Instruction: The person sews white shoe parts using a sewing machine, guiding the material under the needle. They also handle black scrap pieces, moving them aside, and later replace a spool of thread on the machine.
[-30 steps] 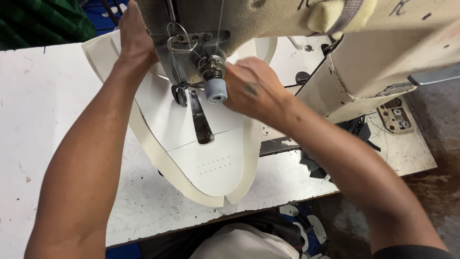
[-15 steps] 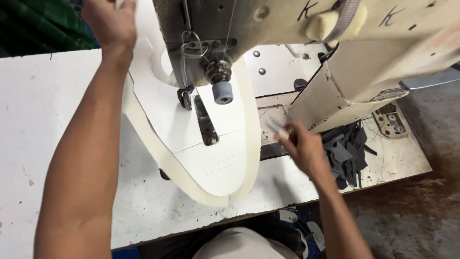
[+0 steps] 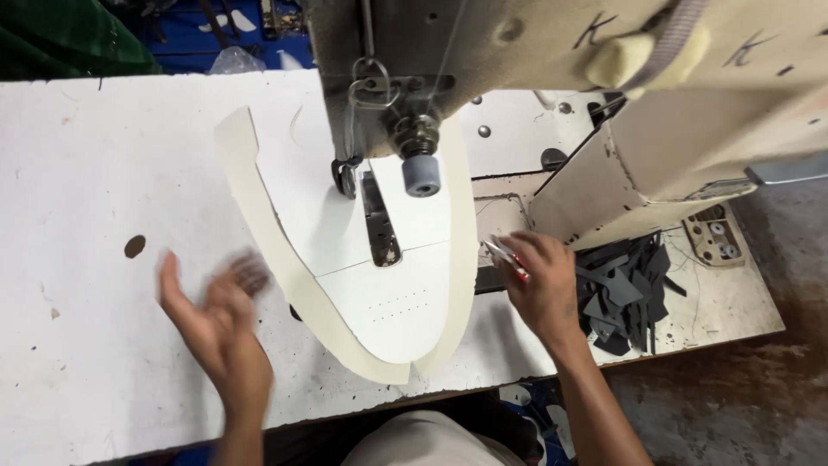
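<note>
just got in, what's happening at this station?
A person sits at an industrial sewing machine on a white worktable. A white shoe-upper piece with cream edging lies flat under the presser foot, and neither hand touches it. The right hand holds a small red-and-metal tool beside the piece, near a pile of dark grey cut scraps. The left hand is open and blurred above the table, left of the piece.

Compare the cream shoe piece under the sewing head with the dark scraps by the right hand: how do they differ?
The cream shoe piece is one large U-shaped panel; the dark scraps are many small offcuts. The cream shoe piece lies flat and spread under the sewing machine head; the dark scraps sit heaped at the machine's base. The right hand, holding a small red-handled tool, is beside the scraps; the left hand is blurred, near the panel's edge. Both rest on the white table.
</note>
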